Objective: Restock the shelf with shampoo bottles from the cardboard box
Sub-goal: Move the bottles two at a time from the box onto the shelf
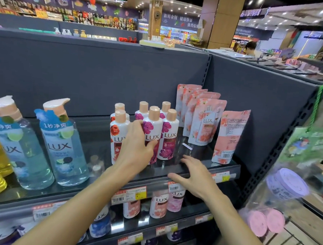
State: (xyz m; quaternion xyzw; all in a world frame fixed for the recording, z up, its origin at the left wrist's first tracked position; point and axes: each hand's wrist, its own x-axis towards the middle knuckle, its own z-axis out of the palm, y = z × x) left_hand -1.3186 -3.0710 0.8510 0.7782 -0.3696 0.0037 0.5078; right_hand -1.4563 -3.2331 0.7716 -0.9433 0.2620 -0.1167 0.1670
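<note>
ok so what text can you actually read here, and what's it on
"LUX" on the white bottle the left hand grips.
"LUX" on the blue pump bottle; its collar reads "1秒净爽".
"LUX" on the front pink refill pouch.
"新鲜食材 健康保证" on the far wall sign.
Price tags: too small to read.

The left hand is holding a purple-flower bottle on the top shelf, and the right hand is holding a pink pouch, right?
Not quite. In the head view the right hand holds nothing; it hovers open over the shelf edge, apart from the pink pouch. The left hand does hold the bottle.
</note>
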